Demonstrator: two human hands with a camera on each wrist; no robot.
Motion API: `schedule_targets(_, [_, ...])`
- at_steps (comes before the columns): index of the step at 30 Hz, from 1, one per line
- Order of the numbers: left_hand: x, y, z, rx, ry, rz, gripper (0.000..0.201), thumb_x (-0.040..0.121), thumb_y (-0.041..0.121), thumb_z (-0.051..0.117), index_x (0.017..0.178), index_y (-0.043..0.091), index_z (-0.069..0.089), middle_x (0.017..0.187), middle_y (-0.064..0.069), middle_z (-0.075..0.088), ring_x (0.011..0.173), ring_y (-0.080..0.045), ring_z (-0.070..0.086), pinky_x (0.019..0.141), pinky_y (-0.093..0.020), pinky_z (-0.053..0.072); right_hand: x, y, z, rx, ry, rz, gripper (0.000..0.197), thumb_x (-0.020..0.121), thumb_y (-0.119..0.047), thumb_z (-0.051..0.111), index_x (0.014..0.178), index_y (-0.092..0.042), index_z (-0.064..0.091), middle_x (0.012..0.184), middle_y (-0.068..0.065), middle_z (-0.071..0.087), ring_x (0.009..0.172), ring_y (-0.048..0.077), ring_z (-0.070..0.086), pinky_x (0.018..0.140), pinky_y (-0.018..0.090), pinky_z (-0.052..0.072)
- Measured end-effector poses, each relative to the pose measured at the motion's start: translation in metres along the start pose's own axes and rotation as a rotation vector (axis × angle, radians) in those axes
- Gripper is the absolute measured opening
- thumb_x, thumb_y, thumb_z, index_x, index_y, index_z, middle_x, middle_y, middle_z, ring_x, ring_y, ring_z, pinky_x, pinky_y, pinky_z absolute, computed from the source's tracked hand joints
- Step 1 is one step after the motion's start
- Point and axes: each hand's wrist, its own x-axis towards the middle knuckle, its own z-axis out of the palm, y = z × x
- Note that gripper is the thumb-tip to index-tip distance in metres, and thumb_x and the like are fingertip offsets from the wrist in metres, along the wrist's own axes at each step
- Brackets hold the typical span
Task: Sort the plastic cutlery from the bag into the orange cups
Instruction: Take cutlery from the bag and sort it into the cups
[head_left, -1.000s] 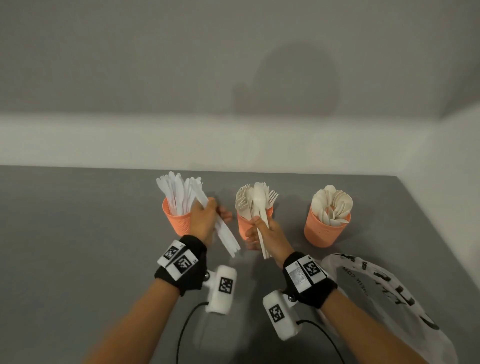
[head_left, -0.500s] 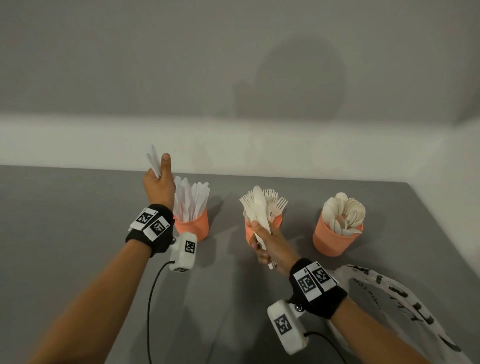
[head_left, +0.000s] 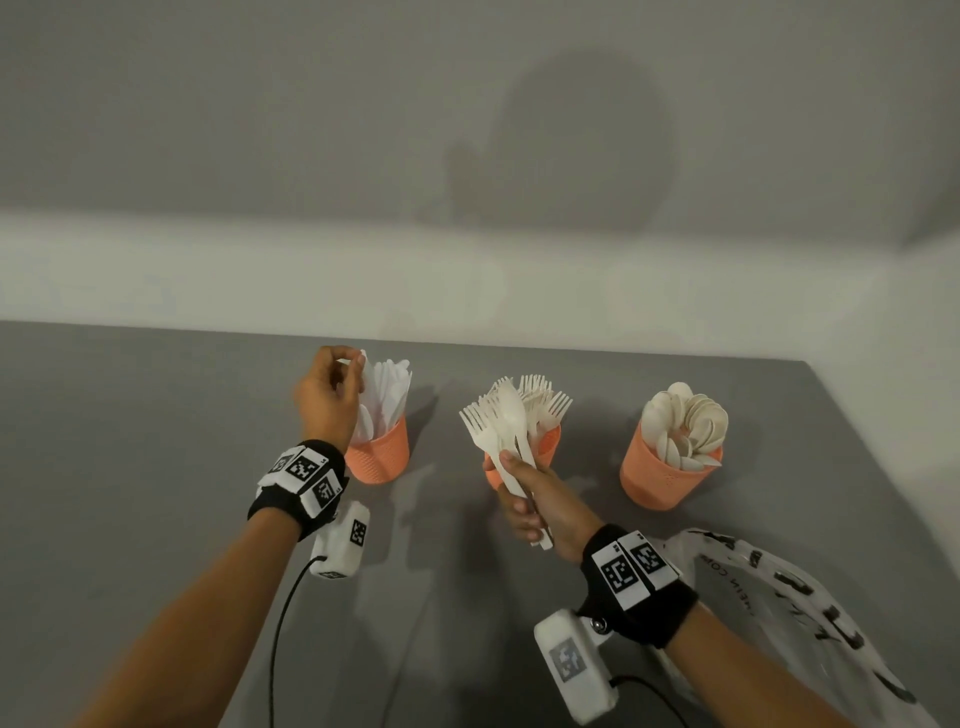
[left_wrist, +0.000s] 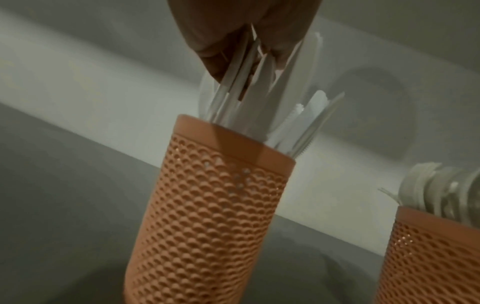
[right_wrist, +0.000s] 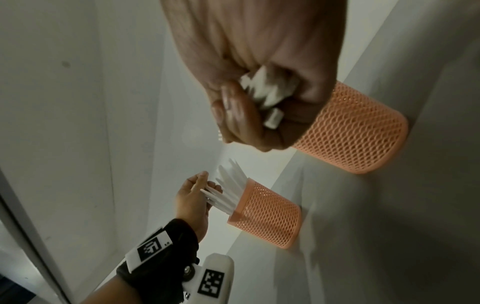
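White plastic throughout: thin, light, a bit springy, slick when bunched. Best held low on the handles, where the pieces stack flat.

Left hand (head_left: 332, 400) sits over the left orange cup (head_left: 378, 457), fingertips (left_wrist: 215, 67) pinched on the upper ends of a few knives (left_wrist: 241, 90) whose lower ends are already inside the rim. My guess: loosen the pinch and they slide in.

Right hand (head_left: 530, 501) is fisted round a mixed bundle (head_left: 506, 431) of forks and at least one spoon, held upright just in front of the middle fork cup (head_left: 546, 447). Spoon cup (head_left: 662, 478) stands to the right, and the printed bag (head_left: 810, 613) lies near right on the grey table (head_left: 130, 467).

View differences:
- Head: all three cups and the bundle's heads.
- Left wrist: the pinch up close, the cup's mesh wall, serrated blade edges.
- Right wrist: handle butts (right_wrist: 270, 92) poking out of the fist, uneven, one sticking out further. Heads hidden.

Risk, as I read it: that loose fan could slip while picking one piece out.
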Motion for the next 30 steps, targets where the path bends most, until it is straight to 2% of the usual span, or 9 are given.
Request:
schedule_targets(3, [-0.001, 0.000, -0.005, 0.127, -0.030, 0.122, 0.028, 0.096, 0.023, 0.044, 0.087, 0.003, 0.061, 0.074, -0.011, 0.060, 0.069, -0.023, 0.055, 0.065, -0.032, 0.046, 0.000, -0.001, 0.001, 0.060, -0.028, 0.022, 0.026, 0.099, -0.032, 0.035, 0.091, -0.020, 0.057, 0.041, -0.007, 0.033, 0.029, 0.003, 0.022, 0.031, 0.012, 0.018])
schedule_targets(6, [-0.008, 0.006, -0.009, 0.345, -0.136, 0.294, 0.048, 0.093, 0.037, 0.033, 0.094, 0.002, 0.066, 0.095, -0.017, 0.063, 0.088, -0.030, 0.059, 0.076, -0.036, 0.046, 0.001, 0.000, 0.002, 0.070, -0.027, 0.021, 0.026, 0.099, -0.032, 0.033, 0.095, -0.020, 0.057, 0.042, -0.007, 0.032, 0.029, 0.002, 0.022, 0.030, 0.012, 0.018])
schedule_targets(11, [-0.018, -0.001, -0.007, 0.714, -0.250, 0.536, 0.040, 0.090, 0.025, 0.040, 0.103, -0.004, 0.065, 0.107, -0.022, 0.066, 0.097, -0.037, 0.064, 0.082, -0.045, 0.053, 0.001, 0.000, 0.001, 0.103, -0.043, -0.001, 0.026, 0.099, -0.034, 0.033, 0.098, -0.021, 0.056, 0.042, -0.007, 0.032, 0.029, 0.002, 0.023, 0.030, 0.013, 0.018])
schedule_targets(14, [-0.015, -0.010, -0.010, 0.864, -0.278, 0.422, 0.051, 0.093, 0.025, 0.027, 0.120, -0.007, 0.055, 0.126, -0.025, 0.056, 0.121, -0.041, 0.051, 0.105, -0.056, 0.035, -0.001, -0.002, 0.001, 0.147, -0.072, -0.002, 0.028, 0.099, -0.037, 0.033, 0.098, -0.021, 0.056, 0.043, -0.007, 0.031, 0.029, 0.002, 0.023, 0.030, 0.013, 0.020])
schedule_targets(18, [-0.012, -0.003, -0.009, 0.961, -0.263, 0.248, 0.078, 0.089, 0.051, 0.009, 0.143, -0.001, 0.025, 0.152, -0.021, 0.022, 0.144, -0.035, 0.015, 0.114, -0.049, -0.002, -0.004, -0.004, 0.000, 0.174, -0.094, -0.003, 0.030, 0.098, -0.038, 0.033, 0.098, -0.021, 0.058, 0.043, -0.006, 0.032, 0.029, 0.002, 0.024, 0.030, 0.013, 0.021])
schedule_targets(21, [-0.016, 0.020, -0.010, 0.811, -0.145, 0.265, 0.075, 0.089, 0.053, 0.017, 0.146, 0.003, 0.020, 0.152, -0.023, 0.022, 0.143, -0.036, 0.015, 0.115, -0.048, 0.001, -0.005, -0.005, 0.000, 0.201, -0.097, -0.015, 0.030, 0.098, -0.038, 0.035, 0.098, -0.020, 0.059, 0.043, -0.006, 0.033, 0.028, 0.002, 0.025, 0.030, 0.013, 0.021])
schedule_targets(25, [-0.044, 0.067, 0.001, 0.200, -0.091, 0.218, 0.044, 0.092, 0.030, 0.043, 0.129, 0.007, 0.049, 0.121, -0.009, 0.058, 0.111, -0.022, 0.055, 0.096, -0.027, 0.043, -0.006, -0.008, -0.001, 0.227, -0.095, -0.049, 0.031, 0.098, -0.039, 0.034, 0.102, -0.019, 0.057, 0.041, -0.006, 0.036, 0.028, 0.002, 0.026, 0.030, 0.012, 0.020])
schedule_targets(27, [-0.065, 0.078, 0.013, 0.056, -0.197, 0.044, 0.032, 0.093, 0.026, 0.050, 0.120, 0.010, 0.057, 0.106, -0.001, 0.063, 0.097, -0.015, 0.060, 0.082, -0.010, 0.044, -0.007, -0.010, 0.000, 0.237, -0.098, -0.068, 0.031, 0.098, -0.039, 0.034, 0.105, -0.018, 0.056, 0.041, -0.006, 0.037, 0.028, 0.002, 0.026, 0.030, 0.013, 0.020])
schedule_targets(30, [-0.091, 0.082, 0.035, -0.175, -0.496, -0.255, 0.030, 0.093, 0.030, 0.052, 0.108, 0.006, 0.060, 0.100, -0.006, 0.066, 0.094, -0.019, 0.064, 0.083, -0.021, 0.051, -0.009, -0.014, 0.003, 0.232, -0.084, -0.065, 0.029, 0.096, -0.040, 0.038, 0.101, -0.016, 0.054, 0.042, -0.006, 0.040, 0.029, 0.002, 0.029, 0.031, 0.013, 0.022])
